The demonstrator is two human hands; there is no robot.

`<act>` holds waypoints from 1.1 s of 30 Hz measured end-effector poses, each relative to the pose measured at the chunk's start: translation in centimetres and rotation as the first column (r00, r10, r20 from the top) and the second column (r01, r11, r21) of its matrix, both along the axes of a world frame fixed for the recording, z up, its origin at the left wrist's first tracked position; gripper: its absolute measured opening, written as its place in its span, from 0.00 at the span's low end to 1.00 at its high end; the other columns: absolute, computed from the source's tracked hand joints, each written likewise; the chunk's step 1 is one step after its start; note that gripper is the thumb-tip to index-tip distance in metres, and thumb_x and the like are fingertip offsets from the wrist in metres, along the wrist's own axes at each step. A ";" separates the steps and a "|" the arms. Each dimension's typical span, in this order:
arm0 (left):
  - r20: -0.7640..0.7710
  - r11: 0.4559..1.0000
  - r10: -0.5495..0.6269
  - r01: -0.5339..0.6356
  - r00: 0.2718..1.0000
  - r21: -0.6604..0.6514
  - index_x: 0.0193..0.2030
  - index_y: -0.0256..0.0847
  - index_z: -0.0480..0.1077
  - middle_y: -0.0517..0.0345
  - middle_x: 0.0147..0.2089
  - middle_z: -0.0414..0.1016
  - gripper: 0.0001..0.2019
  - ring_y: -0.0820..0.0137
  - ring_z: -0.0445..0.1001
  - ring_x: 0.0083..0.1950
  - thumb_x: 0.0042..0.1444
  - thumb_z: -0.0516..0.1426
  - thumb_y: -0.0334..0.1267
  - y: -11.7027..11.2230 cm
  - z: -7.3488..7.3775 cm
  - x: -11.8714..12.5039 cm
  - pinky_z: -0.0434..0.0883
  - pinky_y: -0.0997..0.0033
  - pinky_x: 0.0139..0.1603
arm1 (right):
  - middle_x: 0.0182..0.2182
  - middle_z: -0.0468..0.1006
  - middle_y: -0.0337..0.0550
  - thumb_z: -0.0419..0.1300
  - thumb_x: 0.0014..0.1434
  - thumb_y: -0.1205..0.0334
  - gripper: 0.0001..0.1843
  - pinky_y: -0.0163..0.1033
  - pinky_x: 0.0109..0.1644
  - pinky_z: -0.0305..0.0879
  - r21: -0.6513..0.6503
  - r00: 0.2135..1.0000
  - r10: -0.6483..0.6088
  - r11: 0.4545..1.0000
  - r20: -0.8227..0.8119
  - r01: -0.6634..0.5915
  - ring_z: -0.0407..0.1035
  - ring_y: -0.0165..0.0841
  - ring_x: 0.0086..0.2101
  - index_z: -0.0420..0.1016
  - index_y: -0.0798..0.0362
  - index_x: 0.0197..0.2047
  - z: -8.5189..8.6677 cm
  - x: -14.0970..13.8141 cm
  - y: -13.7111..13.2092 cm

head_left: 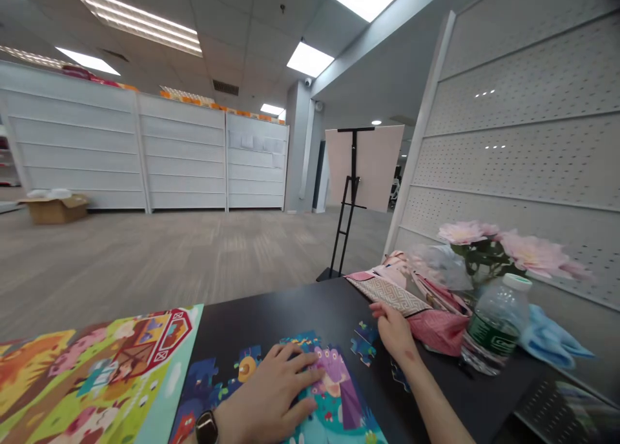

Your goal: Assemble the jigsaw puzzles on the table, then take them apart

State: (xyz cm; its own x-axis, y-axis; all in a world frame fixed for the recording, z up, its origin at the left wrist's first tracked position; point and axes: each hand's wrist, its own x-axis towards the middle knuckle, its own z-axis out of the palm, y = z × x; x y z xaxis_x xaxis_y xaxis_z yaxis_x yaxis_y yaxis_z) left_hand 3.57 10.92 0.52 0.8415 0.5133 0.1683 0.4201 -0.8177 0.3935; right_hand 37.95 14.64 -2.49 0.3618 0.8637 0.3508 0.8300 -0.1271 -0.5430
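Two hands work over a dark desk (256, 308) in the single head-camera view, where a brightly colored puzzle (334, 379) with a purple creature lies directly in front of the person. The left hand (281, 386), a watch (206, 426) at its wrist, rests palm down on the puzzle with fingers spread, gripping nothing visible; the flat palm probably serves to keep the joined section from sliding. The right hand (393, 331) hangs near the front of a pink bag (438, 331), its fingers partly bent; whether they pinch anything cannot be told from this angle.

Loose puzzle pieces (363, 346) lie just beside the right hand, apart from the main picture, perhaps placed there to stay within easy reach. Others (199, 381) sit to the left of the puzzle, next to a farm-animal picture (121, 373) that covers the left end of the desk.

At right, a clear bottle (498, 328) with a green label stands upright beside the bag, with pink flowers (484, 237) behind and a blue cloth (552, 337) alongside, seemingly kept to the edge to leave room for the pieces. Beyond the desk stands an easel (353, 173).
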 end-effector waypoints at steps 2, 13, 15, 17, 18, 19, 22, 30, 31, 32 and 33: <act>-0.020 1.000 -0.004 0.004 1.000 -0.007 0.69 0.62 0.62 0.61 0.72 0.63 0.22 0.49 0.61 0.69 0.70 0.55 0.49 0.1 0.0 -0.1 0.58 0.40 0.68 | 0.40 0.84 0.51 0.48 0.57 0.62 0.20 0.45 0.51 0.68 -0.033 0.999 0.014 0.999 0.033 -0.013 0.77 0.44 0.44 0.80 0.52 0.42 -0.2 0.3 -0.8; -0.183 0.992 -0.125 0.127 0.975 -0.004 0.75 0.46 0.55 0.49 0.76 0.52 0.31 0.49 0.49 0.76 0.72 0.47 0.59 0.6 0.6 0.5 0.48 0.40 0.74 | 0.40 0.82 0.52 0.64 0.52 0.52 0.15 0.46 0.53 0.65 -0.160 0.992 0.063 0.986 0.107 -0.045 0.75 0.48 0.46 0.82 0.53 0.39 -1.6 0.3 -2.1; -0.212 0.988 -0.142 0.153 0.967 0.035 0.73 0.41 0.58 0.48 0.75 0.55 0.31 0.51 0.51 0.76 0.72 0.48 0.58 0.6 1.1 0.9 0.49 0.46 0.75 | 0.40 0.82 0.50 0.64 0.52 0.52 0.16 0.45 0.52 0.66 -0.167 0.993 0.065 0.985 0.094 -0.048 0.75 0.47 0.45 0.81 0.53 0.40 -1.4 0.3 -2.1; -0.239 0.985 -0.135 0.156 0.962 0.072 0.71 0.37 0.61 0.46 0.73 0.59 0.28 0.53 0.56 0.74 0.72 0.51 0.53 0.5 1.3 1.5 0.52 0.51 0.75 | 0.41 0.82 0.49 0.63 0.53 0.52 0.16 0.44 0.51 0.65 -0.165 0.994 0.064 0.985 0.083 -0.050 0.75 0.46 0.45 0.80 0.52 0.42 -1.3 0.2 -2.2; -0.243 0.984 -0.122 0.149 0.962 0.093 0.70 0.36 0.63 0.45 0.72 0.62 0.25 0.53 0.58 0.73 0.72 0.52 0.48 0.5 1.2 1.9 0.54 0.53 0.74 | 0.41 0.81 0.49 0.63 0.53 0.53 0.16 0.44 0.51 0.65 -0.164 0.995 0.064 0.985 0.078 -0.051 0.75 0.45 0.45 0.79 0.52 0.42 -1.3 0.1 -2.2; -0.244 0.984 -0.106 0.137 0.964 0.115 0.69 0.35 0.64 0.45 0.71 0.64 0.23 0.54 0.60 0.72 0.72 0.53 0.43 0.5 1.0 2.3 0.56 0.54 0.74 | 0.41 0.81 0.48 0.63 0.53 0.54 0.15 0.44 0.50 0.65 -0.163 0.995 0.065 0.985 0.071 -0.052 0.74 0.45 0.45 0.78 0.51 0.42 -1.3 0.0 -2.3; -0.213 0.983 -0.023 0.061 0.977 0.172 0.63 0.36 0.69 0.44 0.67 0.69 0.18 0.55 0.68 0.68 0.69 0.53 0.34 0.7 -0.8 3.5 0.62 0.56 0.70 | 0.38 0.80 0.43 0.62 0.54 0.57 0.13 0.42 0.46 0.65 -0.165 0.996 0.073 0.984 0.047 -0.064 0.74 0.42 0.42 0.76 0.50 0.43 -1.3 -0.4 -2.5; 0.039 0.968 0.119 -0.125 0.992 0.216 0.60 0.49 0.70 0.53 0.66 0.70 0.15 0.53 0.67 0.67 0.70 0.52 0.41 1.3 -8.1 4.1 0.62 0.55 0.69 | 0.35 0.79 0.44 0.56 0.60 0.64 0.16 0.43 0.47 0.67 -0.165 0.993 0.112 0.981 0.024 -0.107 0.74 0.41 0.40 0.72 0.55 0.51 -0.7 -0.6 -2.7; 0.054 0.969 0.139 -0.147 0.989 0.198 0.61 0.49 0.69 0.52 0.68 0.67 0.16 0.51 0.65 0.68 0.69 0.54 0.44 1.2 -8.3 3.9 0.63 0.53 0.68 | 0.40 0.79 0.48 0.55 0.61 0.64 0.17 0.45 0.51 0.67 -0.152 0.993 0.109 0.983 0.034 -0.103 0.74 0.43 0.44 0.72 0.56 0.53 -0.5 -0.8 -2.8; 0.065 0.969 0.166 -0.175 0.984 0.172 0.62 0.48 0.68 0.50 0.70 0.64 0.19 0.49 0.64 0.68 0.67 0.56 0.46 1.1 -8.1 3.6 0.65 0.51 0.66 | 0.45 0.78 0.52 0.54 0.62 0.64 0.19 0.47 0.55 0.65 -0.134 0.993 0.113 0.985 0.045 -0.106 0.72 0.44 0.48 0.72 0.57 0.55 -0.2 -1.2 -2.9; 0.072 0.970 0.193 -0.202 0.979 0.139 0.63 0.47 0.67 0.47 0.71 0.62 0.23 0.47 0.64 0.68 0.64 0.59 0.48 0.9 -7.7 3.4 0.67 0.50 0.65 | 0.49 0.76 0.54 0.53 0.63 0.64 0.20 0.48 0.58 0.64 -0.115 0.989 0.134 0.985 0.055 -0.127 0.70 0.45 0.51 0.72 0.57 0.56 0.2 -1.8 -3.2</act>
State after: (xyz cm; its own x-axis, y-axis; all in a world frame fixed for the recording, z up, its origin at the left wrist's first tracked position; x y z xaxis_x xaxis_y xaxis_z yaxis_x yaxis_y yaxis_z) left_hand 7.02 11.87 -7.18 0.7128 0.6349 0.2982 0.5590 -0.7710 0.3052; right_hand 36.17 11.45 -2.26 0.2238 0.9368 0.2688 0.8753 -0.0719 -0.4782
